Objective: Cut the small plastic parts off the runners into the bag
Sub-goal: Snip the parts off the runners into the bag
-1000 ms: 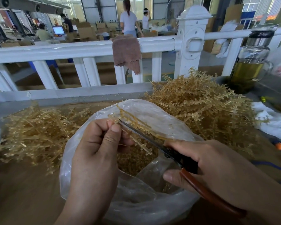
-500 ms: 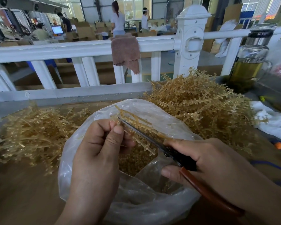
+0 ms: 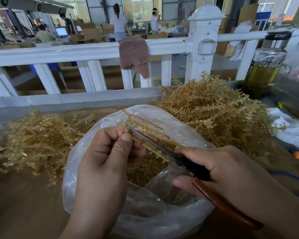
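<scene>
Head view, go ahead: what are both hands on?

– I see the left hand (image 3: 104, 163) pinching the near end of a translucent amber plastic runner (image 3: 148, 133) with small parts along its branches, thumb and forefinger curled on it. The right hand (image 3: 231, 171) is wrapped round a black-bladed cutter (image 3: 193, 167) with a reddish-brown handle, coming in from four o'clock.

– Where is that runner relative to the bag?

– Directly over the open mouth of the crumpled clear plastic bag (image 3: 162, 219), which sits on the brown table (image 3: 24, 204) at six o'clock. The runner stretches from the left fingertips toward the right forefinger. The cutter's thin blade lies along it, tip just beside the left thumb. I cannot tell whether the blades are parted.

– Anything inside?

– I make out a heap of small amber cut parts (image 3: 145, 169) at the bottom, under the runner.

– And around it?

– A tall pile of amber runners (image 3: 214, 114) at two o'clock, just behind the bag, and a flatter pile of runners (image 3: 38, 135) at nine o'clock. At twelve, past the table, a white railing (image 3: 76, 52) has a brown cloth (image 3: 134, 56) draped over it. A glass bottle of yellowish liquid (image 3: 266, 66) stands at two o'clock, and a white cloth (image 3: 292, 128) lies at three.
</scene>
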